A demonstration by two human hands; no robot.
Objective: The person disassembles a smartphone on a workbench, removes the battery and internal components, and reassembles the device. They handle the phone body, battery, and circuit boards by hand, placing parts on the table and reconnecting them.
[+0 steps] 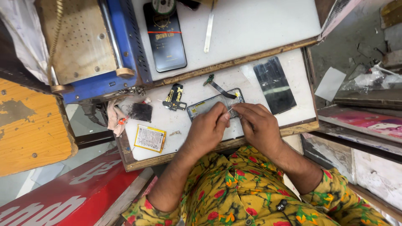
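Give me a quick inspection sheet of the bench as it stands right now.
Surface: white work board with wooden edging, scuffed.
Job's things: opened phone frame lying flat under both hands; thin tweezers, mostly hidden, at the fingertips.
Clutter: yellow-labelled battery, dark glass panel, small circuit board, black phone, rag.
Grippers: left hand and right hand meet over the frame, fingers pinched on the tool.
Cables: flex ribbon loose above the frame; coiled cord at the machine.
Surroundings: blue machine upper left, orange stool, red signboard.
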